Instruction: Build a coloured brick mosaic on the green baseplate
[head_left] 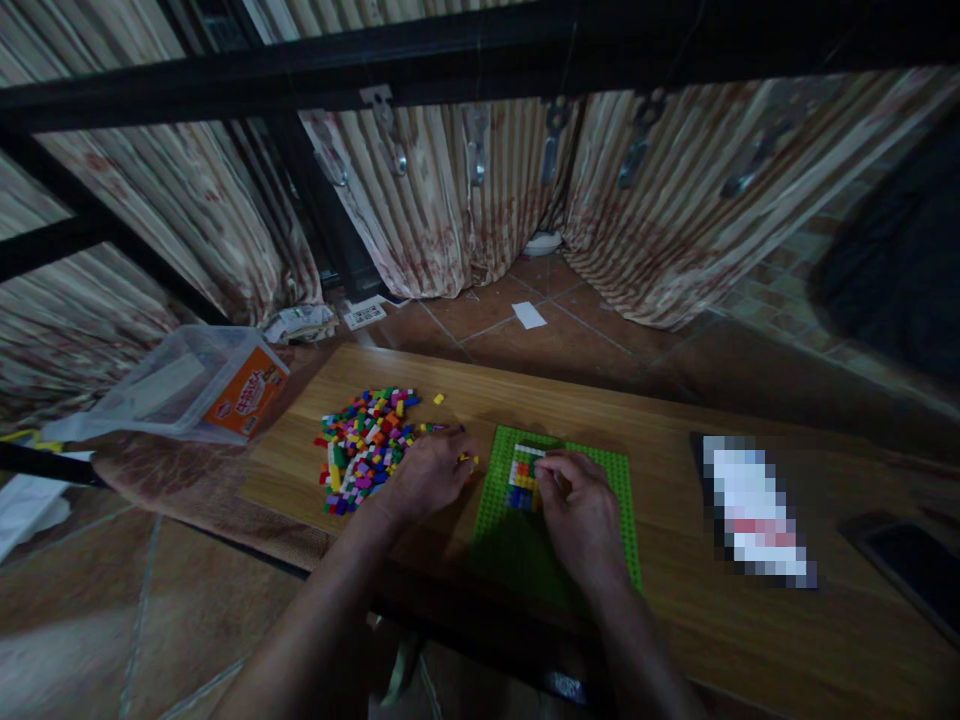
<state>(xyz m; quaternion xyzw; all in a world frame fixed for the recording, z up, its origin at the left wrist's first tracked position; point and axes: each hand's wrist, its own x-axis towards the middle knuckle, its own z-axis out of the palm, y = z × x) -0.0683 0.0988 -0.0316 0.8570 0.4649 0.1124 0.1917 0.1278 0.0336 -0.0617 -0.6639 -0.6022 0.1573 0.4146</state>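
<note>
1. Bricks [523, 472] are sitting in a small block on the plate [489, 510], far half, left of centre. White is running along the far and left edges, orange, yellow and green are showing inside, blue is sitting at the near left. The right side is hiding behind fingers.
2. Right hand [583, 508] is bending over the block, thumb and forefinger coming together at its right edge. Looks like a pinch; can't tell from here whether a brick is between the tips.
3. Placing seems to be the step in hand. Doing it well is meaning, I'd judge: lining the brick up with the studs, keeping it flush with its neighbours, pressing straight down. Pushing sideways is risking a crooked seat or nudging the plate.
4. Left hand [431, 472] is hovering or resting between pile and plate, fingers curling. Yellow bits [469, 459] are showing by its fingertips; can't tell if they're being gripped or just lying there. Steadying the plate's edge with this hand would be helping during a press.
5. Pile [364, 440] of mixed colours is lying left of that hand; one yellow stray [439, 399] is lying just beyond. Picking from the pile's near edge would be avoiding scatter.
6. Table [675, 480] is carrying all this, plus a phone [911, 560] at far right.
7. Tub [161, 400], clear with an orange label, is standing off the table's left end.
</note>
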